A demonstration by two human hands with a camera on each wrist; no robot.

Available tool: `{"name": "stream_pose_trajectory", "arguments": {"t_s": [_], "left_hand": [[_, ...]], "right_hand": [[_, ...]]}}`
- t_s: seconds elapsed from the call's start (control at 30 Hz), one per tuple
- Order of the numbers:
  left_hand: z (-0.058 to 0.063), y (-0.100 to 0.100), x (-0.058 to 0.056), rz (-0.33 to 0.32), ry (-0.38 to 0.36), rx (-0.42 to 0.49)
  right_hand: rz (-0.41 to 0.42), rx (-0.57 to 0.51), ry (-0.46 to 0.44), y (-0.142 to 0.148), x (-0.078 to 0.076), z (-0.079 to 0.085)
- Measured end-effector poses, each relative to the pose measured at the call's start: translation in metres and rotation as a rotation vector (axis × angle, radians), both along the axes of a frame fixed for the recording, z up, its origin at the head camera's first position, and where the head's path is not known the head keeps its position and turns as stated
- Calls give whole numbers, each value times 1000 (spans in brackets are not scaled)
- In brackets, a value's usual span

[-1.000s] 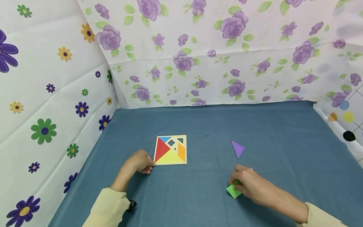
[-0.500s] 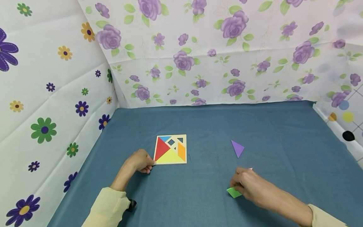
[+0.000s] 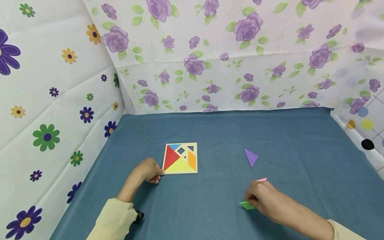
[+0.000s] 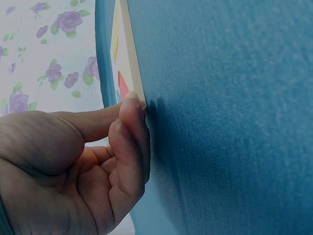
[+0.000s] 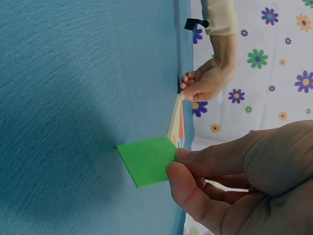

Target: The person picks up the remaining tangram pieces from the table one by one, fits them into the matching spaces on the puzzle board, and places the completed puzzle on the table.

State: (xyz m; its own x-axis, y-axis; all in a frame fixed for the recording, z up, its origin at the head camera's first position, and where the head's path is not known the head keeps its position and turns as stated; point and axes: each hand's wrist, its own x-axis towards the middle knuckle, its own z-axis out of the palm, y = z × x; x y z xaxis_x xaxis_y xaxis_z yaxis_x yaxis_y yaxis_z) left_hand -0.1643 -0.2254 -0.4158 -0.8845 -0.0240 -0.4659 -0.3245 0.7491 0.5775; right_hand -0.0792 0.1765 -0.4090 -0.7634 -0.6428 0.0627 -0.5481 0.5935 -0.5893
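Note:
A square tangram board [image 3: 180, 172] with a pale frame lies on the cloth, left of centre in the head view. Red, yellow, blue and orange pieces fill part of it, and dark cut-outs show at its upper right. My left hand [image 3: 149, 170] pinches the board's near left corner between thumb and fingers. In the right wrist view, thumb and index finger of my right hand [image 5: 230, 178] pinch a green square tangram piece [image 5: 149, 161] by one corner. That piece is tilted, one corner close to the cloth. Behind the hand, a pink piece [image 3: 262, 179] is mostly hidden.
Beyond my right hand a purple triangle [image 3: 251, 157] lies flat. Blue cloth [image 3: 210, 133] covers the table, and flowered sheets [image 3: 222, 73] stand along its back and left sides. A dark band [image 3: 139, 217] sits at my left cuff.
My right hand has shifted slightly right, and the green piece has tipped so that less of its face shows. More of the pink piece is visible. The left hand stays put.

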Motion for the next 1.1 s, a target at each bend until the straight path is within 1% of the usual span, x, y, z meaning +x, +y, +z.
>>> {"name": "stream_pose_trajectory", "arguments": {"t_s": [0.3,0.47,0.8,1.1], "left_hand": [[0,0,1,6,0,-6],[0,0,2,1,5,-6],[-1,1,-1,9,-9,-17],[-1,2,-2,17,-19,-27]], "right_hand": [[-74,3,15,0,5,-1],[-95,8,50,1,6,-2],[-89,29,98,1,4,-3],[-59,11,163,0,1,-4]]}}
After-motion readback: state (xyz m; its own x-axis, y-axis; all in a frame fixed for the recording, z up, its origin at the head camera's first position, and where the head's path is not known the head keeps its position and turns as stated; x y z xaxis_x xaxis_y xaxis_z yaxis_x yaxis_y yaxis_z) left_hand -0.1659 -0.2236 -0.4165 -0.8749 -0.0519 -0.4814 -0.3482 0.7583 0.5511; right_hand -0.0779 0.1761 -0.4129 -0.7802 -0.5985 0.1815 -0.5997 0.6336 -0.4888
